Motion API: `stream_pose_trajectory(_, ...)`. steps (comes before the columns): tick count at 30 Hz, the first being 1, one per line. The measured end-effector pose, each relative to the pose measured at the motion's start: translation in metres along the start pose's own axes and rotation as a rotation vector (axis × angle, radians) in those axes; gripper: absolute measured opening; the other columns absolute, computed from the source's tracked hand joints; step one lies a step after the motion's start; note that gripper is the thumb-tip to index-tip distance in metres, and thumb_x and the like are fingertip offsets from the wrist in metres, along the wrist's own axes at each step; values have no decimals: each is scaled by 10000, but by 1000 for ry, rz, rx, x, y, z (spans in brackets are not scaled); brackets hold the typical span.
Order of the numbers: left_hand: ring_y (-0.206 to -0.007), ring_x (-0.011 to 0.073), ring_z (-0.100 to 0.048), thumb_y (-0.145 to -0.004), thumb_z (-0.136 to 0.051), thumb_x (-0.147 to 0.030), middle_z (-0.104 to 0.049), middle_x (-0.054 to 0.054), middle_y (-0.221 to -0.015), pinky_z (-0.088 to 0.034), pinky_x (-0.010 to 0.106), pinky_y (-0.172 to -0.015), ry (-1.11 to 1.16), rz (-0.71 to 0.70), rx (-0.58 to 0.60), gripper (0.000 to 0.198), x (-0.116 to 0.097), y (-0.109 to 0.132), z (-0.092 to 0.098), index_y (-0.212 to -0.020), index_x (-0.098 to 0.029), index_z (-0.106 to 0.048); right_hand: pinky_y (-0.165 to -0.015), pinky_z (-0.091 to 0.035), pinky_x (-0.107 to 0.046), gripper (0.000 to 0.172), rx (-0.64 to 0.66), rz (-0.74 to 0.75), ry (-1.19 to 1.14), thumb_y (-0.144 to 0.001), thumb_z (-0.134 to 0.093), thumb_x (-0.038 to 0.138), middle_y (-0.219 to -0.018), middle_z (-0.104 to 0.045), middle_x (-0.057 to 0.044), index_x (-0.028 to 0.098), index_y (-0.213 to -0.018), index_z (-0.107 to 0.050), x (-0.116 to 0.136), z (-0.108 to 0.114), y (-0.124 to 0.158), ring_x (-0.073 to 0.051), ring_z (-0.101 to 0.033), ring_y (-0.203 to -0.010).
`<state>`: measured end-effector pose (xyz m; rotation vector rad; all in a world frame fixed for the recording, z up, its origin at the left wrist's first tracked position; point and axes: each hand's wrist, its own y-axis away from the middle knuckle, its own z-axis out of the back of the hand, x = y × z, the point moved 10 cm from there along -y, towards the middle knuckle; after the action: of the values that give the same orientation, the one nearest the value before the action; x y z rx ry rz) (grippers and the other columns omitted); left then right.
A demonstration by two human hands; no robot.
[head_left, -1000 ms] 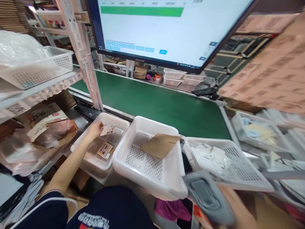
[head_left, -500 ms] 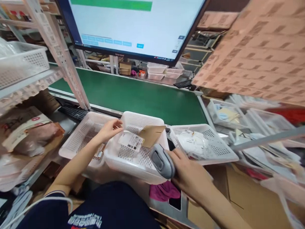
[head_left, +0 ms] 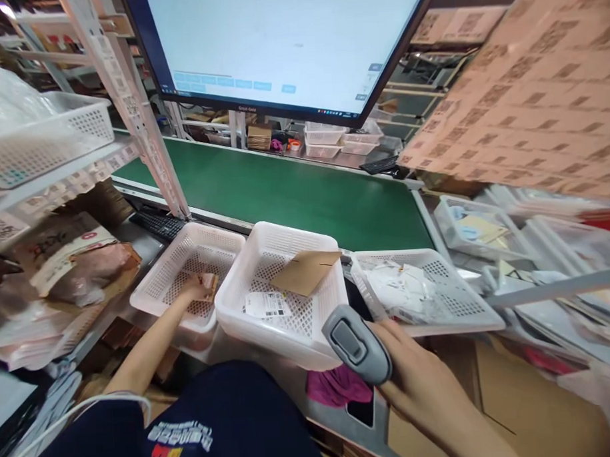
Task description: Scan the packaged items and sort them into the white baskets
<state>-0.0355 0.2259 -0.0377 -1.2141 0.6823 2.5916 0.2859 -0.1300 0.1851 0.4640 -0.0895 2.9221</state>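
Observation:
My left hand (head_left: 191, 290) reaches down into the left white basket (head_left: 151, 287). Its fingers close on a small brown-and-white packet (head_left: 208, 285); the fingertips are partly hidden. In my right hand (head_left: 404, 358) is a grey handheld barcode scanner (head_left: 356, 343), held over the front right corner of the middle white basket (head_left: 283, 342). Inside that basket lie a flat piece of brown cardboard (head_left: 306, 272) and a white slip with a printed label (head_left: 267, 304).
A third basket (head_left: 462, 309) with clear-wrapped white goods stands to the right. Behind runs a green belt (head_left: 293, 189), under a monitor (head_left: 289, 56). A purple cloth (head_left: 335, 387) and a dark phone-like slab (head_left: 360, 412) lie near the front edge. A keyboard (head_left: 157, 223) sits at left.
My left hand has moved from the middle basket's rim down into the left basket, onto the packet. The white label slip now lies flat. The monitor's green bar is out of sight.

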Motion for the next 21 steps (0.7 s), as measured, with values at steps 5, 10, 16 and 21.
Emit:
stream_pose_trajectory(5, -1096, 298, -726, -1031, -301, -655, -721, 199, -1140, -616, 425, -884, 384, -57, 164, 612, -56, 1, 40, -1267, -154, -561, -715, -537, -330, 471, 0, 100, -143, -800, -541, 96, -1106, -639, -71, 250, -1231, -649, 31, 4, -31, -229, -673, -837)
stream_pose_trajectory(10, -1214, 382, -681, -913, -181, -840, -661, 246, -1376, -595, 519, -907, 786, -321, 314, 952, -154, 40, 50, -1478, -140, -493, -793, -518, -352, 432, 22, 236, -287, -749, -560, 45, -1128, -598, -86, 200, -1148, -618, 83, 17, -69, -238, -637, -927)
stream_pose_trajectory(16, -1239, 430, -658, -736, -298, -925, -614, 262, -1439, -580, 542, -904, 776, -271, 464, 1172, -196, 67, 8, -1606, -142, -338, -776, -472, -344, 553, -41, 220, -222, -784, -625, 61, -1159, -605, -99, 180, -1324, -610, 102, 23, -101, -254, -610, -955)
stream_pose_trajectory(21, -1137, 435, -686, -626, -316, -944, -674, 247, -1321, -571, 545, -841, 600, -249, 491, 1264, -193, 65, -15, -1618, -160, -349, -771, -467, -342, 439, -100, 220, -252, -761, -612, 75, -1128, -627, -99, 182, -1187, -625, 88, 23, -90, -252, -620, -939)
